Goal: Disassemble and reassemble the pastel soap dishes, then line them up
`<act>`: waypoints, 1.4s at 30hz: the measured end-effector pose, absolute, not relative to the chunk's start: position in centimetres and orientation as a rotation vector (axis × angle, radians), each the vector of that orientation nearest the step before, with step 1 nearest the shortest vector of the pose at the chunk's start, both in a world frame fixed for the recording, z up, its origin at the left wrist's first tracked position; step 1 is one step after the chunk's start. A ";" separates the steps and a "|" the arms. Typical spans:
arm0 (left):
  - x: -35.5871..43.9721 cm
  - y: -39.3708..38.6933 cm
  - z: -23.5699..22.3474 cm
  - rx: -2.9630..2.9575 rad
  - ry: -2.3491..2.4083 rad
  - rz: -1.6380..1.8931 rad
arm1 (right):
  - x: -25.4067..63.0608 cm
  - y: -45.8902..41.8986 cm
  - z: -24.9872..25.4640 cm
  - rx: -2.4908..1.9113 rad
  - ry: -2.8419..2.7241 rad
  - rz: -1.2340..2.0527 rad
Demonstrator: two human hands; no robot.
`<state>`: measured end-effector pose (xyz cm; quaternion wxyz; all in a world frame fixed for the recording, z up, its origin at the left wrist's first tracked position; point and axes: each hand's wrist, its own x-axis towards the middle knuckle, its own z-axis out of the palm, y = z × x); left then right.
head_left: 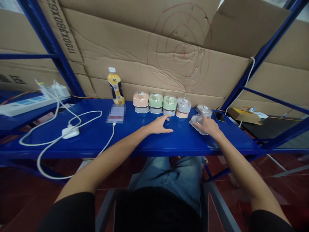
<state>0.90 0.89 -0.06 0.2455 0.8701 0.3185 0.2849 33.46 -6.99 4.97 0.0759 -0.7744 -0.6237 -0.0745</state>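
A row of small lidded containers stands at the back of the blue shelf (101,135): a peach one (140,101), two green ones (155,102) (169,104) and a pale one on a peach base (183,107). My left hand (159,125) rests on the shelf in front of the green ones, fingers loosely spread, holding nothing. My right hand (208,126) grips a clear container bowl (196,121) lying on the shelf. A clear lid part (204,110) sits just behind it.
A yellow drink bottle (115,86) stands left of the containers, with a blurred device (116,113) on a white cable. A white charger (70,132) and power strip (26,104) lie far left. A black phone (219,116) and a cardboard box (244,115) lie right. Cardboard sheets back the shelf.
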 end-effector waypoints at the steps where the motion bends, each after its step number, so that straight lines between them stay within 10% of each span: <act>1: 0.9 1.0 -0.2 2.349 0.862 0.792 | 33.0 -6.9 4.8 -2.256 -1.925 -0.216; 10: 0.9 1.3 -0.6 2.245 0.602 0.935 | 26.2 -5.9 3.4 -1.141 -2.195 0.093; 30: -2.0 2.2 0.6 2.429 0.984 0.935 | 37.0 -5.7 -0.3 -1.696 -2.004 0.031; 42: 0.4 -0.3 1.1 2.380 0.780 1.034 | 32.3 -6.3 4.1 -1.094 -2.113 0.153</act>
